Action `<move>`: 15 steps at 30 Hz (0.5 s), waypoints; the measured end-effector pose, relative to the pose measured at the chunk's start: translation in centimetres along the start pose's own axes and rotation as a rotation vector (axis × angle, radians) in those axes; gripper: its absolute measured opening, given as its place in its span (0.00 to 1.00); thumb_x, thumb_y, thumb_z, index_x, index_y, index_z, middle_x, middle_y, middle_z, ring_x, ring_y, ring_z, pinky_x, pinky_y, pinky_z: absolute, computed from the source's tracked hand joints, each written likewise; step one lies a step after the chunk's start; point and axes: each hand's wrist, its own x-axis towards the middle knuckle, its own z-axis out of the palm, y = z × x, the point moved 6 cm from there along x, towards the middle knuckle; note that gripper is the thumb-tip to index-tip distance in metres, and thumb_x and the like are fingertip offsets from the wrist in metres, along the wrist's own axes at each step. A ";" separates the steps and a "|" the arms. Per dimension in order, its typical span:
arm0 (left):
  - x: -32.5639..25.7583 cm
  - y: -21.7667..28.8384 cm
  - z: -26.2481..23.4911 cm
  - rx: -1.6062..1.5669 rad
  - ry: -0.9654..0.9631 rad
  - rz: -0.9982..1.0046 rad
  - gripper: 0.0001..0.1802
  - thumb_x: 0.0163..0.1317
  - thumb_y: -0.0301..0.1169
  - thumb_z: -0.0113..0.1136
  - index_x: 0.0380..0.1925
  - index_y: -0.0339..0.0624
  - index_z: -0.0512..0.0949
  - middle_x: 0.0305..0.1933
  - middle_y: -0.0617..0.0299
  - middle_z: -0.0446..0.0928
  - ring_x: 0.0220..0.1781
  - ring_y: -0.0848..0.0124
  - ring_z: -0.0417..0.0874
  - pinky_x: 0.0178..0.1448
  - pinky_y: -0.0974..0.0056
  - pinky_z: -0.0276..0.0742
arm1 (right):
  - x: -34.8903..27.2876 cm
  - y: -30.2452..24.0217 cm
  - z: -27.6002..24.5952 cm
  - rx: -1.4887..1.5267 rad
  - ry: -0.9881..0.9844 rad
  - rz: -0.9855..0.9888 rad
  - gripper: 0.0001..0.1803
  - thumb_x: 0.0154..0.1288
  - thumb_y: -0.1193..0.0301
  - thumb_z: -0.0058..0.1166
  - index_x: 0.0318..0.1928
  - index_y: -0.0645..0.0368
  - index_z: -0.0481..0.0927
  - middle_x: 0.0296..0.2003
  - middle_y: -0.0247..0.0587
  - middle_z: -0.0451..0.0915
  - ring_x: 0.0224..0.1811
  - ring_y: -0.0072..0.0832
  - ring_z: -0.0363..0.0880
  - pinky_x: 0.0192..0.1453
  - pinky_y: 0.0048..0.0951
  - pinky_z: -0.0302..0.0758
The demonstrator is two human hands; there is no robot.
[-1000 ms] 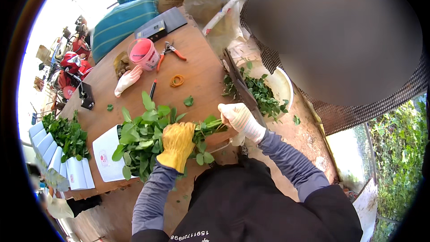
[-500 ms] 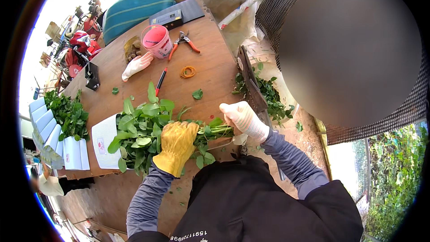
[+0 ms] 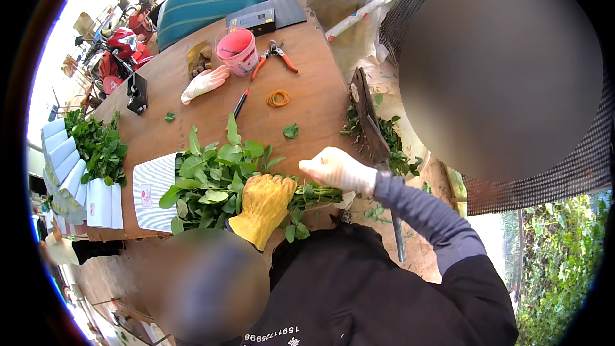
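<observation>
A bunch of leafy green stems (image 3: 208,182) lies across the near side of the table, its left end inside a pale striped paper wrapper (image 3: 155,195). My left hand (image 3: 264,208), in a yellow work glove, is closed around the bunch; its fingertips curl out of sight. Bare stem ends (image 3: 323,193) stick out to the right of that glove. My right hand (image 3: 336,170), in a thin white glove, is closed just above the stem ends. Anything it pinches is hidden or too small to make out.
A coil of orange rubber bands (image 3: 278,98), a pen (image 3: 241,103), orange-handled pruning shears (image 3: 274,57), a pink bucket (image 3: 238,53) and a spare white glove (image 3: 204,84) lie farther back. A hinged metal blade (image 3: 370,118) stands at the right edge. Wrapped bunches (image 3: 102,202) sit left.
My right hand has moved left from the stem ends and is now above the stems, nearer the yellow glove. My left hand keeps its hold. The whole view has shifted slightly.
</observation>
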 end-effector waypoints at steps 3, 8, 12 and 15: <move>0.0 -0.6 -0.1 0.008 0.003 -0.027 0.20 0.38 0.33 0.77 0.34 0.53 0.80 0.35 0.64 0.82 0.42 0.60 0.84 0.51 0.52 0.77 | -4.0 -4.1 0.9 -0.155 0.101 -0.242 0.28 0.74 0.52 0.53 0.18 0.55 0.78 0.15 0.48 0.71 0.18 0.46 0.70 0.31 0.41 0.71; 0.2 0.5 -0.7 -0.019 -0.006 0.026 0.19 0.39 0.32 0.75 0.34 0.52 0.80 0.33 0.63 0.81 0.40 0.59 0.84 0.46 0.51 0.76 | 0.0 -0.7 -0.4 0.019 0.047 0.020 0.30 0.76 0.52 0.54 0.18 0.57 0.75 0.14 0.37 0.63 0.17 0.19 0.62 0.26 0.32 0.65; 0.4 -0.2 0.1 0.008 0.073 0.024 0.14 0.42 0.32 0.72 0.31 0.52 0.79 0.30 0.63 0.80 0.37 0.58 0.84 0.46 0.51 0.76 | 1.8 -2.5 1.5 -0.467 0.088 -0.131 0.22 0.74 0.56 0.56 0.28 0.58 0.84 0.20 0.44 0.80 0.23 0.43 0.76 0.35 0.35 0.75; 2.2 -1.6 0.1 -0.014 0.059 -0.056 0.10 0.46 0.31 0.70 0.30 0.52 0.81 0.29 0.61 0.82 0.37 0.58 0.86 0.44 0.51 0.78 | -0.3 -5.1 -2.1 -0.307 0.548 -0.483 0.14 0.74 0.60 0.58 0.41 0.58 0.87 0.33 0.48 0.86 0.33 0.45 0.85 0.42 0.36 0.80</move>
